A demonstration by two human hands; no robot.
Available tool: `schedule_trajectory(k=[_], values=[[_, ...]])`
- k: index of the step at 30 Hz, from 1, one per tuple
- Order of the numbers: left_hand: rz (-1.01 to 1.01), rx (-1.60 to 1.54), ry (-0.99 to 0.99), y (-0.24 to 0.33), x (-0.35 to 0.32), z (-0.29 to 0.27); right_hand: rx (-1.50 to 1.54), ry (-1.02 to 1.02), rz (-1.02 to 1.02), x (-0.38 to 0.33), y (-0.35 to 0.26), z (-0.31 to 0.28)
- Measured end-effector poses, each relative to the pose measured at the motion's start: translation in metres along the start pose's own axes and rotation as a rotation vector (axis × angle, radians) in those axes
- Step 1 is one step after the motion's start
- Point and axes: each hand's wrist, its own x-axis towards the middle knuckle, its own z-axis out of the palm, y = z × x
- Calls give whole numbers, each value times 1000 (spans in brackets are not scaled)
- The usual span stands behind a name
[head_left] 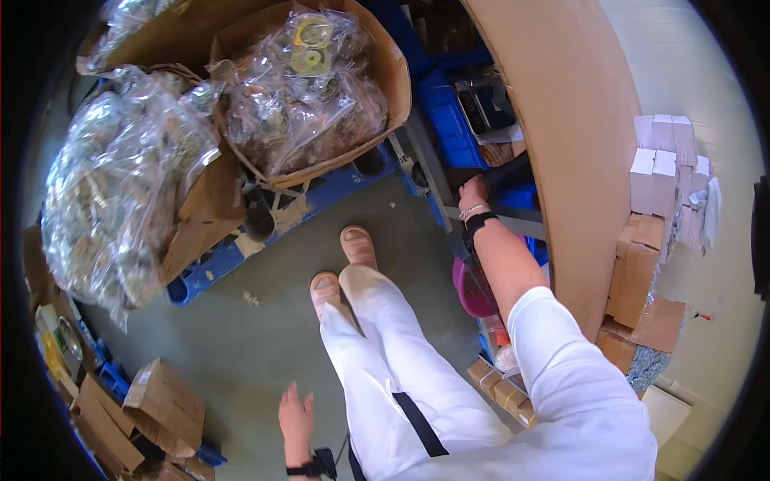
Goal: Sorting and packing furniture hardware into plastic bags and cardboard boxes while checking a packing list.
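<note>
My right hand (473,193) reaches out to the shelving rack on the right, a bracelet and a black strap on its wrist. Its fingers are curled at the rack's grey metal frame (513,215); what they grip, if anything, is hidden. Just beyond the hand is a blue bin (446,120), with dark devices (484,109) beside it. My left hand (296,413) hangs low by my left leg, fingers apart and holding nothing, above the grey floor (265,345). A black strap circles that wrist too.
Ahead, an open carton (399,76) of clear-bagged parts and a large clear bag (120,192) sit on a blue pallet (281,227). A pink basin (473,289) is low on the rack. A cardboard panel (561,104) stands at right; an open box (164,405) lies lower left.
</note>
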Motion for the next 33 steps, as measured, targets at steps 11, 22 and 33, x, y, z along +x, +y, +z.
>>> schedule_trajectory(k=[11,22,33], values=[[-315,-190,-326,38,52,66,-110,153,-41,216,-56,34],[-263,-438,-180,40,75,99,352,-93,359,238,-123,30],[-340,-509,-161,49,68,86,-200,190,-48,335,-127,-12]])
